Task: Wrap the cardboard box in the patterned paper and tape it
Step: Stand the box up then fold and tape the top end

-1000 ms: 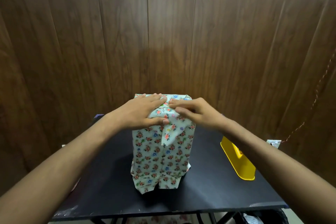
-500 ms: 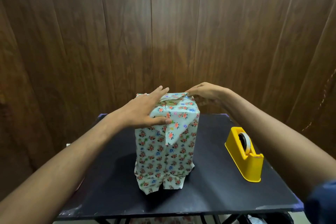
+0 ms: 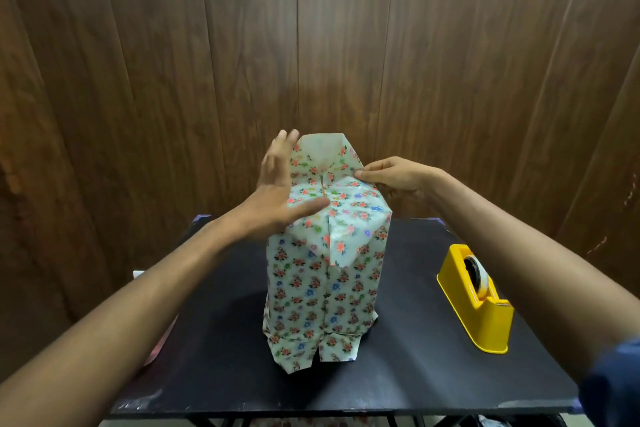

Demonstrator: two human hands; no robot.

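Since half a second ago the far flap [image 3: 323, 149] of the patterned paper [image 3: 322, 288] stands up. Left hand [image 3: 277, 191] lies flat, fingers straight, against the cardboard box top; right hand [image 3: 391, 177] pinches the right fold. Box stands mid-table [image 3: 415, 374], tape dispenser [image 3: 474, 298] to its right.

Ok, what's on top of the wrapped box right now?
On the wrapped box: folded floral flaps, the far flap standing up. The left hand rests flat there; the right hand pinches the right edge. No tape visible. The cardboard is covered.
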